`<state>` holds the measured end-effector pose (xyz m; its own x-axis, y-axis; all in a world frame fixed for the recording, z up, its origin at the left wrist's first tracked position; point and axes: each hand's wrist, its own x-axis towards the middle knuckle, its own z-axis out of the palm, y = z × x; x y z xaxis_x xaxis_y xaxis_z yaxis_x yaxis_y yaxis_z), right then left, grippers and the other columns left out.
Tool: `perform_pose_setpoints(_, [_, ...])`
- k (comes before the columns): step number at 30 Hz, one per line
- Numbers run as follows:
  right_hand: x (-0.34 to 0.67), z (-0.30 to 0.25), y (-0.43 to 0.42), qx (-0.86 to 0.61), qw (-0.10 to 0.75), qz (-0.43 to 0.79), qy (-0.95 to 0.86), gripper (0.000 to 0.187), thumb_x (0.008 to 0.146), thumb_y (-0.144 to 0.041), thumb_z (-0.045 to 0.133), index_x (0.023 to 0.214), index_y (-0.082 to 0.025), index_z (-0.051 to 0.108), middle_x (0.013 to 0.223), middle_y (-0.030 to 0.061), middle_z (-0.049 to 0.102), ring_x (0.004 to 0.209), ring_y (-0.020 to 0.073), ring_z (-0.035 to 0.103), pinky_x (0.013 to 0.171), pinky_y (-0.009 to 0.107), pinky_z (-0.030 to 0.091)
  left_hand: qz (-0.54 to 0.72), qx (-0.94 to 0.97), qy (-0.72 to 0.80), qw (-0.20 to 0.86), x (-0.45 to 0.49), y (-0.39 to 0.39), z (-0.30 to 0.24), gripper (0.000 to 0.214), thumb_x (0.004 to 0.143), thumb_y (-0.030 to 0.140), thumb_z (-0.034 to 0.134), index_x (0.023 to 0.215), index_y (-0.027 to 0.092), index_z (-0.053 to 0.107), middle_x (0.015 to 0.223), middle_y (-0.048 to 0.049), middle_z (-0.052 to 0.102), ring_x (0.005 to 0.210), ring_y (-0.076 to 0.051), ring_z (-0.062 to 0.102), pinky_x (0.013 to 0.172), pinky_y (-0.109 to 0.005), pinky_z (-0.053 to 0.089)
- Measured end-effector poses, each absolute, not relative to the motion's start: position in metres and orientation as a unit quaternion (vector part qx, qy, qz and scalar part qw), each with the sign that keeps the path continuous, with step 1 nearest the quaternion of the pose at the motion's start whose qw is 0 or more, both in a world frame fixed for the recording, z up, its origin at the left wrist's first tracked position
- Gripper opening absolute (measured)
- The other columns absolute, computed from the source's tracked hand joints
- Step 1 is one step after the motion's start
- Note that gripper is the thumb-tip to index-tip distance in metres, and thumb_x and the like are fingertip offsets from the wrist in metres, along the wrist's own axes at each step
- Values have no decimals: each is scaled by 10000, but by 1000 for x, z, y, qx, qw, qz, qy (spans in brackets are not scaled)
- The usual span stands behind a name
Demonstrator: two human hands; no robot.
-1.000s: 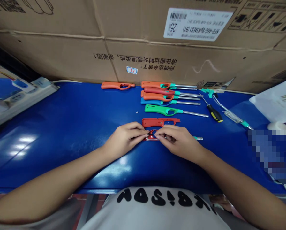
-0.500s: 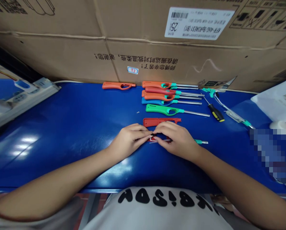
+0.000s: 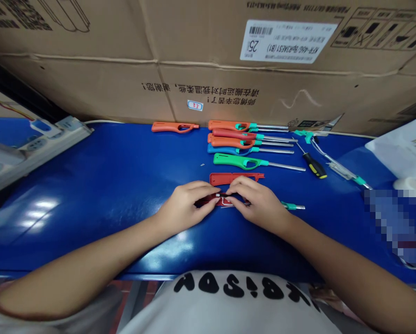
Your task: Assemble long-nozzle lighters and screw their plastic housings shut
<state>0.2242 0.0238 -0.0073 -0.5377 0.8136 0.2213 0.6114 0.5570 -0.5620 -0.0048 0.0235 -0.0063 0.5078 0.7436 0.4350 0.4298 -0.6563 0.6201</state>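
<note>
Between my two hands lies an opened red lighter half-shell [image 3: 225, 200], with thin white wires and a small dark part inside it. My left hand [image 3: 187, 204] is closed around the shell's left end, thumb in front and fingers behind. My right hand [image 3: 260, 202] is closed on the shell's middle, its fingertips at the dark part and wires. Past the right hand, a teal collar with a short metal tube [image 3: 293, 206] sticks out. Just behind my fingers rests another red half-shell [image 3: 222, 178], hollow side up. My fingers partly hide the inner parts.
Several assembled lighters, including a green one [image 3: 230, 161], lie in a row behind. An orange shell [image 3: 169, 126] is farther left. At right are a screwdriver [image 3: 314, 165] and a wired tube assembly [image 3: 336, 162]. A power strip [image 3: 37, 150] stands left; a cardboard box [image 3: 107, 93] backs the table.
My left fingertips and thumb have spread a little apart, showing more of the red shell and a white bit between them. The view has shifted slightly.
</note>
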Motion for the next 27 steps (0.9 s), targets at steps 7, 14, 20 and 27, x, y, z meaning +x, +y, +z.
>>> perform_pose_setpoints(7, [229,-6,25,-407,229,217,-857,161,977,-184,534,1062,-214,667,1029,62,707,933,189,680,783,305,533,331,869,310,201,-7,26,-5,197,948,143,613,1101,141,737,1016,-90,759,905,-188,705,818,-331,607])
perform_pose_setpoints(14, [235,-9,26,-368,232,217,-874,259,983,-152,488,1088,-210,718,1021,70,672,905,176,662,796,309,541,305,874,310,216,-7,26,-5,198,947,170,625,1113,137,728,1048,-102,737,945,-197,689,843,-338,599])
perform_pose_setpoints(20, [238,-12,27,-356,240,221,-876,238,967,-136,510,1058,-195,722,992,62,659,874,166,649,781,297,533,302,880,298,213,-8,27,-7,204,949,201,642,1120,127,725,1057,-108,733,947,-197,682,855,-347,595])
perform_pose_setpoints(27, [239,-9,28,-318,223,82,-918,231,974,-132,514,1035,-178,731,943,60,694,815,164,634,669,272,483,258,899,294,196,-10,26,-5,233,980,201,594,1167,141,720,1084,-108,715,968,-202,664,854,-350,590])
